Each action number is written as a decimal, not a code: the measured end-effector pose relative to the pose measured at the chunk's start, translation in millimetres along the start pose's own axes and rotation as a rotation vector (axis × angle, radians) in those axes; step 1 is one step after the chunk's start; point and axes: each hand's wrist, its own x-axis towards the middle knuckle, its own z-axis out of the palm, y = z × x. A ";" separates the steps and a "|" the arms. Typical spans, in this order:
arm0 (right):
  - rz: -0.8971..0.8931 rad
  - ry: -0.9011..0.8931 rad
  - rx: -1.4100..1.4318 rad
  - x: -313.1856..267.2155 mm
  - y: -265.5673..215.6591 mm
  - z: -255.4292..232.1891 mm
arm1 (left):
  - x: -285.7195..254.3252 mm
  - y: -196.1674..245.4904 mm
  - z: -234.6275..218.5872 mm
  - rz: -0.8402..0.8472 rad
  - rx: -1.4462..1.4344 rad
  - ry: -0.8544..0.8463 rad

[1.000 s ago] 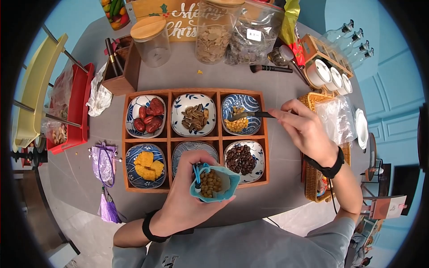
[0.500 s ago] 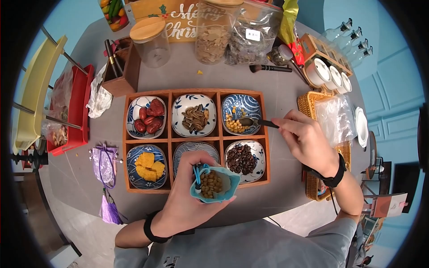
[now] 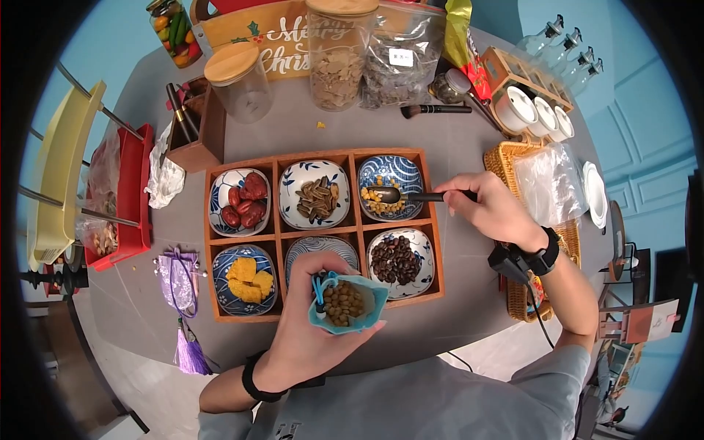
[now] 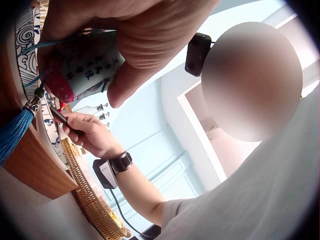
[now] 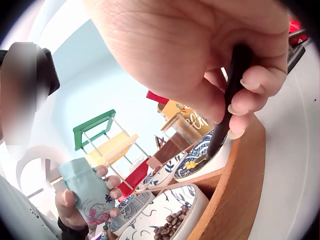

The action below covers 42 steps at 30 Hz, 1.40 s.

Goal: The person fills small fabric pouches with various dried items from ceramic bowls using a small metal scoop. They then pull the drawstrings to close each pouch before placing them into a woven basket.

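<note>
My right hand (image 3: 490,209) pinches the black handle of a spoon (image 3: 425,196). The spoon's dark bowl lies among yellow kernels (image 3: 392,207) in a blue wave-patterned dish (image 3: 412,173), at the back right of a wooden six-compartment tray (image 3: 275,192). My left hand (image 3: 301,323) grips a light-blue drawstring pouch (image 5: 82,182), its mouth spread to show small olive-brown pieces (image 3: 342,303). Hand and pouch partly cover a grey-blue patterned dish (image 3: 323,246) in the front middle compartment. The right wrist view shows the handle (image 5: 237,85) between thumb and fingers.
Other dishes hold red dates (image 3: 246,205), brown elongated seeds (image 3: 317,200), yellow chunks (image 3: 249,280) and dark beans (image 3: 397,259). A purple pouch (image 3: 178,280) lies left of the tray; a wicker basket (image 3: 519,301) stands right. Glass jars (image 3: 341,62) and a brush (image 3: 436,110) are behind.
The spoon's bowl drew rightward across the kernels, then moved back left within the dish. The kernels lie more scattered. The left hand keeps holding the pouch, and the head view has shifted slightly.
</note>
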 end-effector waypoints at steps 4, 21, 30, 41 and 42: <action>-0.052 0.028 0.036 1.9 12.1 -0.1 | 0.6 1.2 0.5 -0.010 -0.014 0.005; -0.104 0.097 -0.044 -61.2 -71.7 -53.4 | 5.4 1.4 3.5 -0.078 -0.001 -0.009; -0.437 0.082 -0.292 -96.3 -111.5 -16.4 | 3.7 1.2 5.9 -0.012 -0.076 0.013; -0.172 0.612 -0.154 -136.0 -71.7 19.6 | -11.6 2.9 -5.0 0.038 -0.025 0.011; -0.167 0.617 -0.130 -133.4 -50.0 21.4 | -14.0 5.1 -5.8 0.036 -0.055 0.008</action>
